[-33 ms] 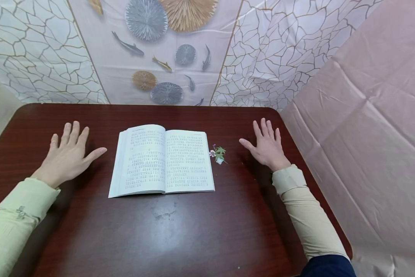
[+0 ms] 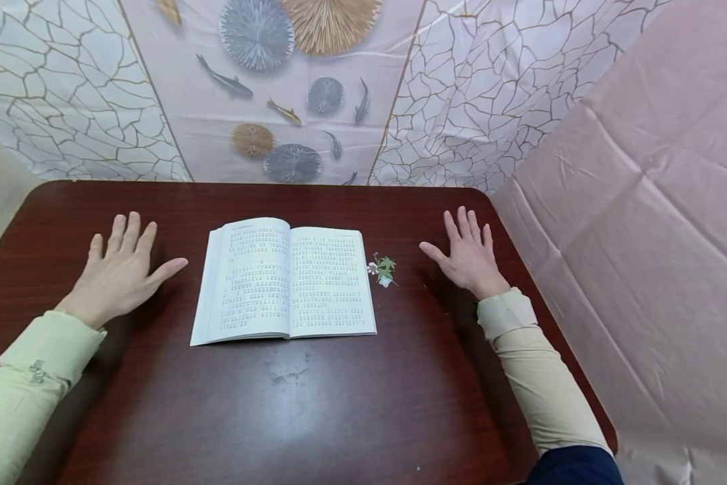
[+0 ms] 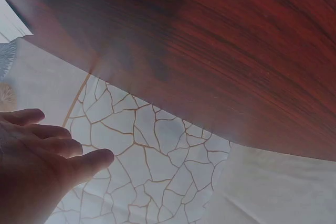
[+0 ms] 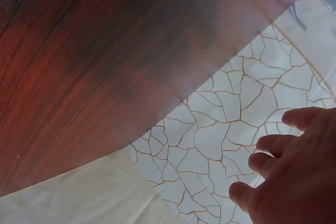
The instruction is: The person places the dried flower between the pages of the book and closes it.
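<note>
An open book [image 2: 327, 283] with printed pages lies on the dark red wooden table [image 2: 339, 417]. At its right edge is a small cluster of pressed flowers and green leaves [image 2: 385, 266]. To the left of the book, my left hand [image 2: 117, 273] is held with fingers straight and thumb spread toward the pages; it grips nothing. On the far side of the flower cluster, my right hand [image 2: 469, 259] has its fingers spread, also holding nothing. Both wrist views show the fingers of the left hand [image 3: 58, 150] and right hand [image 4: 289, 161] extended.
A patterned cloth [image 2: 296, 87] with fish and round shapes hangs behind the table's far edge. On the right, a plain pinkish cloth [image 2: 654, 222] runs along the table's side. Tiny specks dot the tabletop, one near the front [image 2: 418, 468].
</note>
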{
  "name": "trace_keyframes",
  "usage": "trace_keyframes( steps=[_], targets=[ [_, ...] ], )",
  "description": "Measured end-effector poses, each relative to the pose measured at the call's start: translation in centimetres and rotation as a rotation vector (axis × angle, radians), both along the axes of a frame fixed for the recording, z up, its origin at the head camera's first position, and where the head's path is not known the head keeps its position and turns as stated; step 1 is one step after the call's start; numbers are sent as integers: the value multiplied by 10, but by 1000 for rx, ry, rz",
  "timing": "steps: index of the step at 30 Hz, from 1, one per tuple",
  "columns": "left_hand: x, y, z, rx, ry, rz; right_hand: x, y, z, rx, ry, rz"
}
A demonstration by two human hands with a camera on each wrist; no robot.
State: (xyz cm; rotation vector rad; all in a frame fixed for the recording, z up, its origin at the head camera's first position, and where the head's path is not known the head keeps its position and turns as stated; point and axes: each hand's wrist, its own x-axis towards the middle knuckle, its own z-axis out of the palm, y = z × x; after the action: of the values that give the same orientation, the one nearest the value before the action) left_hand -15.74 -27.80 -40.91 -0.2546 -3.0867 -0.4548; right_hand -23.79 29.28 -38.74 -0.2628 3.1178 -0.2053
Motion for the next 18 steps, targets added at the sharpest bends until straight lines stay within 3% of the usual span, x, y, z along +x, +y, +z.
trace_keyframes(
  steps=[5,10,18],
  targets=[
    [0,3,1,12,-10,-1,1,1,1,-14,6,-1],
    [-1,15,2,89,-65,-20,2,-1,-2,-53,21,-7],
    [-4,38,-1,157,-114,-75,0,-12,-4,-178,-6,10]
  ],
)
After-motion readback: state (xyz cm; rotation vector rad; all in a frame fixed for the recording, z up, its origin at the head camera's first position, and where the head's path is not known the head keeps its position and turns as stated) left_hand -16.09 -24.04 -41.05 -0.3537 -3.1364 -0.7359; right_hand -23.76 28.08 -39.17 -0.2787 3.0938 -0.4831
